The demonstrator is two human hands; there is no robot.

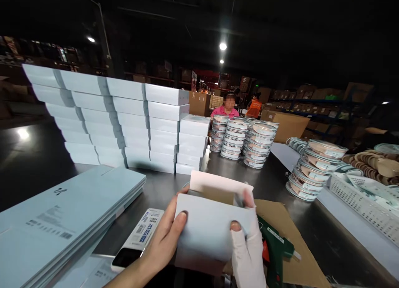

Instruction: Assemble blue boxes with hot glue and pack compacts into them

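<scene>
Two hands grip one white box [205, 230] above the near edge of the tabletop [274, 176]. Left hand [162, 242] fingers closed on its left side, thumb across the front; right hand [246, 242], in a pale covering, fingers closed on its right side. Top flap stands open. Green glue gun [274, 246] lies on cardboard [289, 234] just right. Stacked white boxes [124, 121] at the far left edge.
</scene>
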